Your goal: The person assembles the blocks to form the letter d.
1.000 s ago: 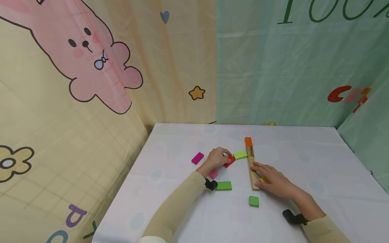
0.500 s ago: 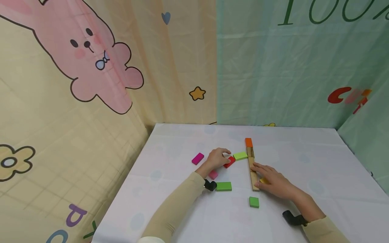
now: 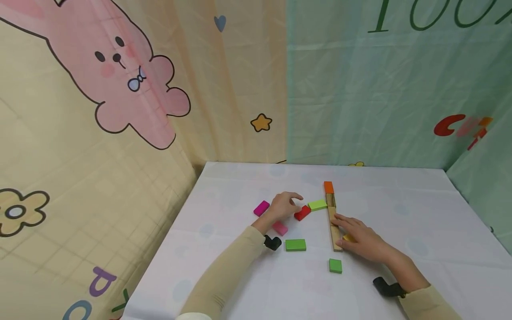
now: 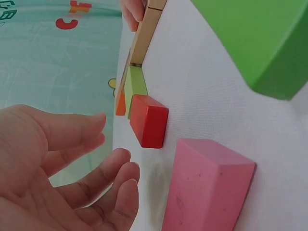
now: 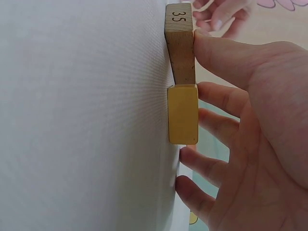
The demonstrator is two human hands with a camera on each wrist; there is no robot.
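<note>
My left hand [image 3: 283, 205] hovers left of a red block [image 3: 302, 213], its fingers loosely bent and holding nothing. In the left wrist view a gap separates the fingertips from that red block [image 4: 150, 121]. The red block's far end meets a lime block [image 3: 318, 205], which runs to a line of plain wooden blocks [image 3: 335, 235] with an orange block [image 3: 328, 187] at its far end. My right hand [image 3: 362, 239] rests its fingers and thumb on the wooden line. Beside it, partly under the hand, sits a yellow block [image 5: 183, 115].
Left of the line lie a magenta block [image 3: 262, 208], a pink block [image 3: 280, 228] and a green block [image 3: 295, 245]. A smaller-looking green block [image 3: 335, 266] sits nearer me. Printed curtains stand behind the white table [image 3: 416, 213].
My left hand has let go of the red block and drawn back slightly to the left. The red block stays beside the lime one. My right hand keeps its place.
</note>
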